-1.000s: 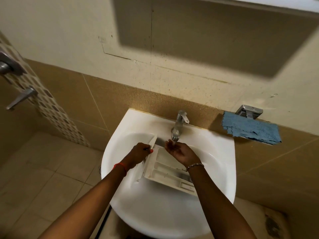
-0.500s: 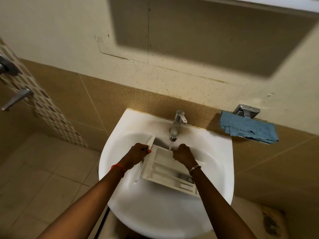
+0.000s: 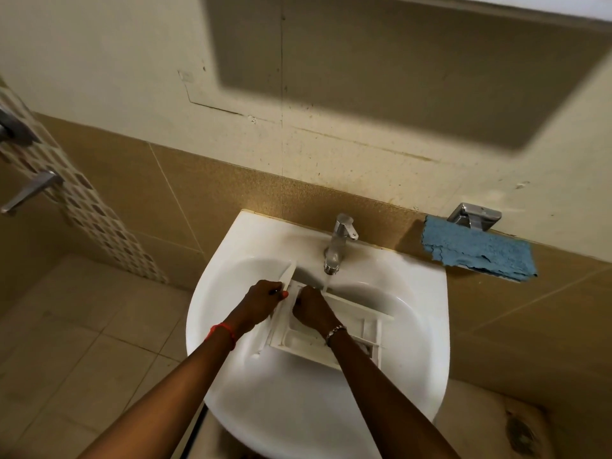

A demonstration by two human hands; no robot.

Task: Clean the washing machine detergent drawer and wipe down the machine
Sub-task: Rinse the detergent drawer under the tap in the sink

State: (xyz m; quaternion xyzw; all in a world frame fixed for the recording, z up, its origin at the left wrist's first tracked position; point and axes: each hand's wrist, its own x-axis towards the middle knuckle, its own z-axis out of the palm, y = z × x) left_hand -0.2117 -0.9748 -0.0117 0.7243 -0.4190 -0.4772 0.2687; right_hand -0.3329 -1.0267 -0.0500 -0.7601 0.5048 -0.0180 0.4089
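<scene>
Gripping the drawer [image 3: 351, 326] by its end with my left hand [image 3: 265, 301] under the running tap [image 3: 338, 241] in the sink [image 3: 298, 409]; my right hand [image 3: 311, 309] curls inside it, its grasp unclear.

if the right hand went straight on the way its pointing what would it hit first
Most likely the front panel of the detergent drawer, just ahead of the right hand, where the left hand grips it; depth is unclear.
</scene>
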